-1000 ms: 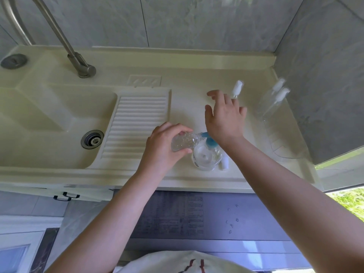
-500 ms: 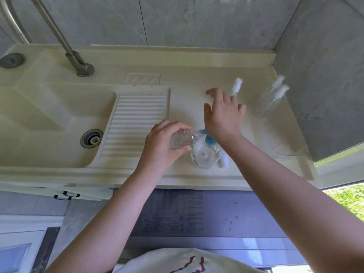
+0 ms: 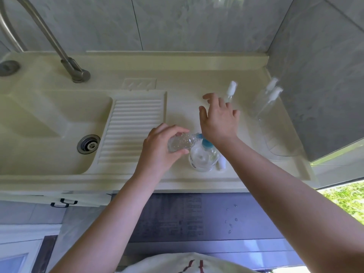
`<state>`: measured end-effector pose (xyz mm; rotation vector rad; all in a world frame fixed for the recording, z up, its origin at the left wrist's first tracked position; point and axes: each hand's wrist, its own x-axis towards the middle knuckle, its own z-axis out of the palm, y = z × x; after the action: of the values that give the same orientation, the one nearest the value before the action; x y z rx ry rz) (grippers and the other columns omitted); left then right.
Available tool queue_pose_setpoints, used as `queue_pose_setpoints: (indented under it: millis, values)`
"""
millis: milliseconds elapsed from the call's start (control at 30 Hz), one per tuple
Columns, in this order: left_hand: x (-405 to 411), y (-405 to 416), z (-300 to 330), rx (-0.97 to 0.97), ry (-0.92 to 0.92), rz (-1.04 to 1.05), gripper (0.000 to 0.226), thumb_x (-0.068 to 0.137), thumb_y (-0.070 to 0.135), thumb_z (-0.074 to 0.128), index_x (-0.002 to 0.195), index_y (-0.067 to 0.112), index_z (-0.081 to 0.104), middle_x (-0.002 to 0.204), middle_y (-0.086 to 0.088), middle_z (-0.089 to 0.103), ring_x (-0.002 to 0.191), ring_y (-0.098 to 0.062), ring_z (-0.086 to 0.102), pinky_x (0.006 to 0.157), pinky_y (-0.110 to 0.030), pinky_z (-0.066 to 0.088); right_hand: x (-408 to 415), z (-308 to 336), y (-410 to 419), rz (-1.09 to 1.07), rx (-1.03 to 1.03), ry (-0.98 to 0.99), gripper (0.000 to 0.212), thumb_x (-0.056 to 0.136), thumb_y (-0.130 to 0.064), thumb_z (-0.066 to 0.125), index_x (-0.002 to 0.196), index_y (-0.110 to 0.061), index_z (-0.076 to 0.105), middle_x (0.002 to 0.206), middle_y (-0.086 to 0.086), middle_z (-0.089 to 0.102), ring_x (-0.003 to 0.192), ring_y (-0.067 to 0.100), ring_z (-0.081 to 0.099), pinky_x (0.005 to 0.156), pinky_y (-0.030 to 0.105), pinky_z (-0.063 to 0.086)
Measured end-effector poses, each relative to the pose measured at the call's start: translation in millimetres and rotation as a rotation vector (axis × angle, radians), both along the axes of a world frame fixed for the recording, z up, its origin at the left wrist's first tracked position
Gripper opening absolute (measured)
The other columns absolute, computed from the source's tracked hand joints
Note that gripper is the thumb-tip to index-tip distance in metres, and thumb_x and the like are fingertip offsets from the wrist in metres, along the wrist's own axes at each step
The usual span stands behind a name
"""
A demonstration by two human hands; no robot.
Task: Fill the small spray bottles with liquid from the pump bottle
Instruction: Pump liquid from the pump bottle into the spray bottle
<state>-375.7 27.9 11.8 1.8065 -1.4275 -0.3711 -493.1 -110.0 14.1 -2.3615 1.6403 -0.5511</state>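
Clear thin plastic, so the small spray bottle [image 3: 180,142] in my left hand [image 3: 160,148] should feel light, a bit slippery when wet, and squashy; I grip round its body, tilted, its mouth at the blue spout of the pump bottle [image 3: 203,157], which stands on the table [image 3: 177,107] at three o'clock of it. My right hand [image 3: 217,119] presses the pump head, fingers [image 3: 208,96] spread and released. More spray bottles [image 3: 270,99] wait at two o'clock.

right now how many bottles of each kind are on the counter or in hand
pump bottle: 1
capped spray bottles: 3, one behind the right hand, two by the wall
open bottle held in the left hand: 1
total: 5
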Motion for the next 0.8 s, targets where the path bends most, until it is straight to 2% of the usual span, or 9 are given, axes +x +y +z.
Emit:
queue_pose_setpoints:
  millis: [133,333,467,633,733,800]
  values:
    - [0.1,0.6,-0.2,-0.009,0.008,0.004,0.051,0.062,0.017,0.090,0.108,0.029,0.072,0.098,0.008,0.062,0.089,-0.008,0.057,0.089,-0.039,0.050,1.7,2.8,1.9,0.006,-0.006,-0.026,0.035,0.101,-0.033,0.041,0.135,-0.027,0.044,0.131,-0.004,0.057,0.118,0.028,0.048,0.082,0.037,0.022]
    - [0.6,1.6,-2.8,-0.001,0.007,0.002,0.051,0.063,0.019,0.090,0.109,0.031,0.071,0.098,0.008,0.061,0.089,-0.011,0.057,0.088,-0.041,0.051,-0.5,2.1,-0.3,-0.012,0.064,-0.054,0.032,0.102,-0.032,0.040,0.132,-0.024,0.045,0.132,-0.001,0.056,0.118,0.030,0.047,0.090,0.040,0.029]
    - [0.2,1.7,-1.5,-0.016,0.022,-0.001,0.051,0.063,0.019,0.090,0.109,0.030,0.072,0.098,0.008,0.061,0.088,0.004,0.053,0.089,-0.036,0.050,1.6,3.6,-0.2,-0.010,0.069,-0.072,0.030,0.101,-0.031,0.041,0.129,-0.024,0.045,0.130,-0.001,0.057,0.118,0.028,0.047,0.090,0.040,0.029]
    - [2.2,2.1,-3.5,0.003,0.007,-0.003,0.051,0.064,0.019,0.089,0.110,0.032,0.071,0.099,0.009,0.061,0.091,-0.009,0.058,0.089,-0.040,0.051,-2.1,0.5,0.0,-0.026,0.055,-0.066,0.029,0.101,-0.033,0.041,0.129,-0.024,0.046,0.130,-0.002,0.057,0.116,0.028,0.048,0.084,0.037,0.024]
    - [2.4,2.9,-3.2,0.003,0.014,0.006,0.051,0.064,0.019,0.089,0.110,0.031,0.071,0.099,0.009,0.061,0.091,-0.008,0.058,0.090,-0.039,0.050,-0.8,6.9,-1.8,-0.025,0.035,-0.096,0.030,0.101,-0.033,0.043,0.130,-0.025,0.046,0.130,-0.003,0.057,0.118,0.027,0.047,0.083,0.035,0.021]
    - [1.2,2.5,-2.8,-0.001,0.016,0.003,0.051,0.064,0.019,0.089,0.110,0.032,0.071,0.099,0.008,0.061,0.090,-0.007,0.057,0.090,-0.038,0.050,-0.8,3.3,2.2,-0.007,-0.006,-0.038,0.030,0.101,-0.032,0.042,0.129,-0.025,0.047,0.128,-0.003,0.058,0.116,0.027,0.048,0.081,0.036,0.020]
